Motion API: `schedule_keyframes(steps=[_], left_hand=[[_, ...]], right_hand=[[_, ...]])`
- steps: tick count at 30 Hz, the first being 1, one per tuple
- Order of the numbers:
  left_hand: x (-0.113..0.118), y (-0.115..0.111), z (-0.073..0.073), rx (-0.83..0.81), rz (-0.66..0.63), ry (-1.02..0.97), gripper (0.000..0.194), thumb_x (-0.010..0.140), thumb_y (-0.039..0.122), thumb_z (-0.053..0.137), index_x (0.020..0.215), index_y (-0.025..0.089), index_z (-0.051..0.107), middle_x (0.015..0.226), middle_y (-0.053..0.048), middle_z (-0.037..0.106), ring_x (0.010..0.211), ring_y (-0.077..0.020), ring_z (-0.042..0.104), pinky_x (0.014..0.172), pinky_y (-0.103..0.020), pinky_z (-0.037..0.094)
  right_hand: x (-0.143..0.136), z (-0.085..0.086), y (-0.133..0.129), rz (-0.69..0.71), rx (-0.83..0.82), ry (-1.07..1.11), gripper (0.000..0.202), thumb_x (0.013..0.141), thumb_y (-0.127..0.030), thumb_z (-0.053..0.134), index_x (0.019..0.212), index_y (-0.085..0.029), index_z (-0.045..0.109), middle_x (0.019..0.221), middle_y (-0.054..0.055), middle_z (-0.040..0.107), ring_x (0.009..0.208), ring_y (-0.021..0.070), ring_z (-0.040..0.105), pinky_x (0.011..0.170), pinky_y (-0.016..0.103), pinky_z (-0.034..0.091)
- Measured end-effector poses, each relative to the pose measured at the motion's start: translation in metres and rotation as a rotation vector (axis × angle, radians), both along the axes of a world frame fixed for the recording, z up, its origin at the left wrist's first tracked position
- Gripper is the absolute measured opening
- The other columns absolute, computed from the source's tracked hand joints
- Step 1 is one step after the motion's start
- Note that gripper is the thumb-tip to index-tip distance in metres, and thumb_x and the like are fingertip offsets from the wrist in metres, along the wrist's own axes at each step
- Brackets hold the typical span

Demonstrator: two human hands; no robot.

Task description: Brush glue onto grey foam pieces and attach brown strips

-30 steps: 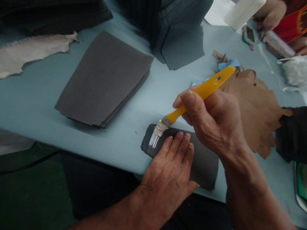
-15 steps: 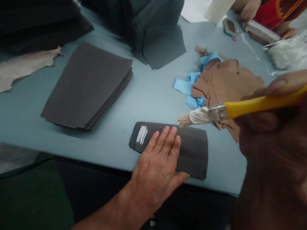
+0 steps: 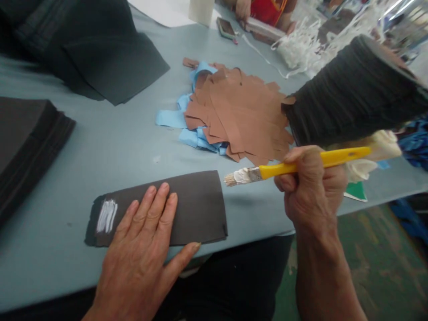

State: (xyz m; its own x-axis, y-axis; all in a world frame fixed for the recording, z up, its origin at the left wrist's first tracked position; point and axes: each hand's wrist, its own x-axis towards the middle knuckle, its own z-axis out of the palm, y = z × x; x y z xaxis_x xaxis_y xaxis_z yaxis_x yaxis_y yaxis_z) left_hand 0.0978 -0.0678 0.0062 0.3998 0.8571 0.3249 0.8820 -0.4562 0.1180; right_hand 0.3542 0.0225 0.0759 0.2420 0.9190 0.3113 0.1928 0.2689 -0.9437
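Observation:
My left hand point(image 3: 143, 236) lies flat, fingers stretched, on a dark brown folded piece of fabric or leather point(image 3: 197, 205) near the table's front edge. White paste point(image 3: 107, 216) is smeared in streaks at that piece's left end. In my right hand point(image 3: 310, 187) is a paintbrush point(image 3: 277, 169) with a yellow handle, held level with its bristles pointing left. White paste coats the bristles, which hover just beyond the piece's right end, apart from it.
Brown cut pieces point(image 3: 240, 116) lie heaped over light blue strips point(image 3: 170, 118) behind the brush. A tall dark stack point(image 3: 347, 93) leans at the right. More dark pieces point(image 3: 26, 142) are piled at the left. Farther back are a phone point(image 3: 226, 28) and another person's hand point(image 3: 243, 10).
The view has swung to the right, bringing the dark stack into sight. My right hand has moved the brush off the brown piece's far edge to its right end. My left hand stays flat.

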Motion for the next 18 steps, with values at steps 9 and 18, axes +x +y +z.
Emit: schedule_keyframes(steps=[9, 18], left_hand=[[-0.003, 0.0, 0.002, -0.059, -0.007, 0.039, 0.076, 0.109, 0.055, 0.034, 0.157, -0.004, 0.041, 0.166, -0.031, 0.043, 0.157, -0.0439, 0.037, 0.125, -0.059, 0.031], [-0.003, 0.0, 0.001, -0.059, -0.005, 0.043, 0.077, 0.109, 0.055, 0.037, 0.157, -0.005, 0.04, 0.165, -0.031, 0.043, 0.158, -0.0436, 0.037, 0.127, -0.057, 0.029]], right_hand=[[-0.015, -0.023, -0.019, -0.056, -0.17, 0.086, 0.045, 0.097, -0.057, 0.073, 0.073, -0.019, 0.067, 0.047, -0.008, 0.045, 0.036, 0.0061, 0.04, 0.035, 0.018, 0.029], [-0.015, -0.028, -0.029, -0.138, -0.159, -0.25, 0.04, 0.103, -0.044, 0.062, 0.072, -0.018, 0.067, 0.044, -0.005, 0.05, 0.036, 0.009, 0.047, 0.036, 0.02, 0.034]])
